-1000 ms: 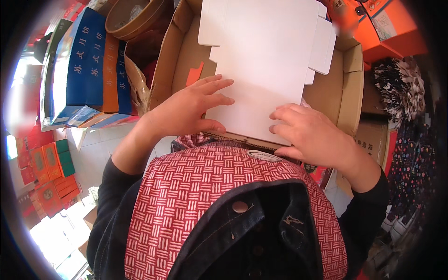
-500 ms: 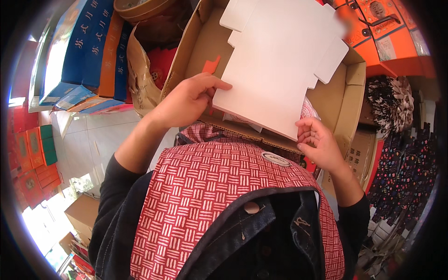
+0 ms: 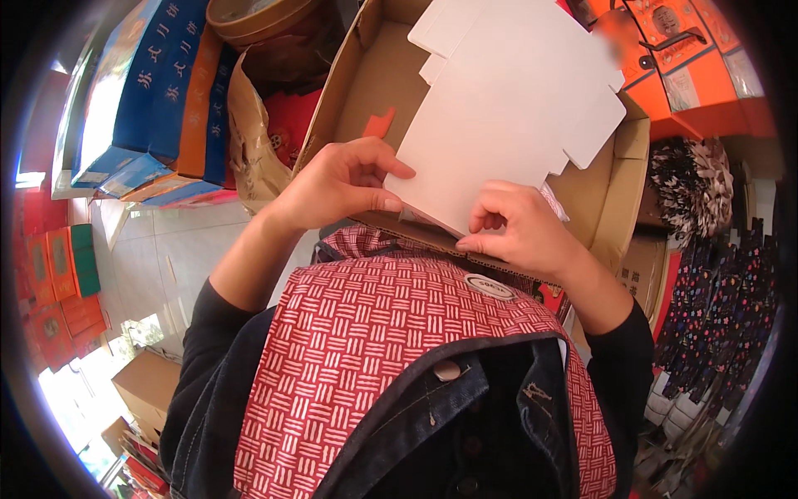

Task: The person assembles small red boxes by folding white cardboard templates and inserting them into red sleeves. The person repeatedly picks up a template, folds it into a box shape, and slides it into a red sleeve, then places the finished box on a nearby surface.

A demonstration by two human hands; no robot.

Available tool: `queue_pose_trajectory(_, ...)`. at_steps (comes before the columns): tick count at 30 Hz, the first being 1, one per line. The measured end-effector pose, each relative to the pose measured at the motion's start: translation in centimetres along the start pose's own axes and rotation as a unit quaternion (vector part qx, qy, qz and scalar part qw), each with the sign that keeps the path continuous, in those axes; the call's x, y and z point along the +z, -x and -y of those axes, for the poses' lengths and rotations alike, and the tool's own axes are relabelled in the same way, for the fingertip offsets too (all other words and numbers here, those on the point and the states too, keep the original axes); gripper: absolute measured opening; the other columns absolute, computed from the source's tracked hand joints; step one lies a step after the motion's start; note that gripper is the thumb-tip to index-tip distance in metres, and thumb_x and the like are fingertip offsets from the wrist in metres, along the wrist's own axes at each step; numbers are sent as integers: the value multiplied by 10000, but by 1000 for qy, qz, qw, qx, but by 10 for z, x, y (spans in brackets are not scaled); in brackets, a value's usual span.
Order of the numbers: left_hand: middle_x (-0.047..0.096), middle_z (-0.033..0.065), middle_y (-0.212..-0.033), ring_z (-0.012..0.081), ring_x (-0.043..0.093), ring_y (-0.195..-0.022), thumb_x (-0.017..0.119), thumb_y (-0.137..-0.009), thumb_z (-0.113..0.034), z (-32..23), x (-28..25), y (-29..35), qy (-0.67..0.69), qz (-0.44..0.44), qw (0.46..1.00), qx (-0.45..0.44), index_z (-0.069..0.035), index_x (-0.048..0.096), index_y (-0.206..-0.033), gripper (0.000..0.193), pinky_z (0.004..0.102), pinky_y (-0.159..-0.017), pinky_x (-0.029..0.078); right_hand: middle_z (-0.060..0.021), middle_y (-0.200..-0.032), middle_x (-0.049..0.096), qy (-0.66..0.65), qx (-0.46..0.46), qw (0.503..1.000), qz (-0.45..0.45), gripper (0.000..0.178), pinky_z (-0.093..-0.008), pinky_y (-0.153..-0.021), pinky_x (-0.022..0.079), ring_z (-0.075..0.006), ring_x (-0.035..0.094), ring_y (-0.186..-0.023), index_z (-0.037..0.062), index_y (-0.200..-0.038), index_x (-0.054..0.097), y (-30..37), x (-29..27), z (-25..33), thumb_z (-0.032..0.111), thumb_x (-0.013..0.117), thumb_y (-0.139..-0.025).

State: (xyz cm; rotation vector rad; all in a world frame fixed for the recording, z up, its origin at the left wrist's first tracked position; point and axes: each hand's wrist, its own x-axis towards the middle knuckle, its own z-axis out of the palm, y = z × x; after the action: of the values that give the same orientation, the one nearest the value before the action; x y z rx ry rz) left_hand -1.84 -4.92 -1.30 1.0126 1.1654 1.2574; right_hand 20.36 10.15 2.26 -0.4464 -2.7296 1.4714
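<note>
A flat white die-cut cardboard blank [image 3: 511,108] with tabs along its edges is held tilted over an open brown carton [image 3: 366,91]. My left hand [image 3: 337,179] pinches the blank's lower left edge between thumb and fingers. At the blank's bottom corner, my right hand [image 3: 519,229] grips with curled fingers just above the carton's near rim. A small orange piece [image 3: 378,123] lies inside the carton.
Blue and orange boxes [image 3: 158,91] are stacked at the left beside a crumpled brown paper bag [image 3: 249,141]. Orange gift boxes [image 3: 690,58] stand at the upper right, dark patterned fabric [image 3: 690,187] at the right. Red and green boxes [image 3: 58,274] sit on the tiled floor.
The blank has turned and shifted right. My right hand moved up from the carton's rim to the blank's bottom corner. My left hand changed from lying flat to pinching the edge.
</note>
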Motion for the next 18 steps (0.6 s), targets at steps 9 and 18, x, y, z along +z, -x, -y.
queue_pose_trajectory(9,590,27,-1003,92,600,-894,722,-778,55,2,-3,2,-22,-3,1000,-1,34,635,-1066,301,221,-799,488,-74,-696,567,-42,54,997,47,258,-306,-581,432,-183,533,-621,22,-677,581,-17,-6,-16,145,806,-650)
queue_pose_trajectory(18,548,52,-1079,130,585,-988,805,-727,-86,-4,-4,4,21,17,999,-36,-4,628,-1146,462,251,-866,489,-109,-732,525,128,-123,984,-5,93,-377,-638,448,-285,545,-744,17,-697,570,-14,-2,-2,86,628,-720)
